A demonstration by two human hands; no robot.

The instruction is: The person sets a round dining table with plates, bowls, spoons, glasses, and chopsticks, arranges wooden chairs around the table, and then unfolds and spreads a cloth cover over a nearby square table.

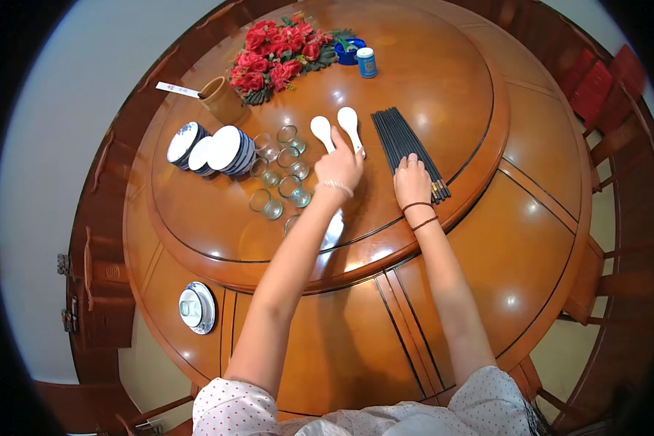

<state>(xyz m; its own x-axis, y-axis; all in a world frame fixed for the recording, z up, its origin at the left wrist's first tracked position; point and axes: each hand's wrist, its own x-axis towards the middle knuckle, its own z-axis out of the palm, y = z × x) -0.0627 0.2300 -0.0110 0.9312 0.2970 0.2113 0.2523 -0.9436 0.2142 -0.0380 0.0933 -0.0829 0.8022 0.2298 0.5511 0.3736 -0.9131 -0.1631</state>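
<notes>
Over the raised round turntable, my left hand [339, 168] reaches to two white spoons, its index finger extended. The left spoon [322, 131] lies under that finger, and the right spoon [349, 123] runs down beside the hand; the handles are partly hidden. My right hand [413, 182] rests on the lower left part of a row of black chopsticks [403, 138], its fingers pressed together; whether it grips any is hidden. Left of my left hand stand several clear glasses [292, 187]. Farther left are stacks of blue-and-white bowls [227, 149].
Red flowers [280, 58], a blue bowl [347, 52], a blue-and-white jar [367, 64] and a brown pot [221, 102] stand farther back. A plate setting [198, 308] sits on the lower table ring [320, 341] at left. Chairs [109, 272] surround the table.
</notes>
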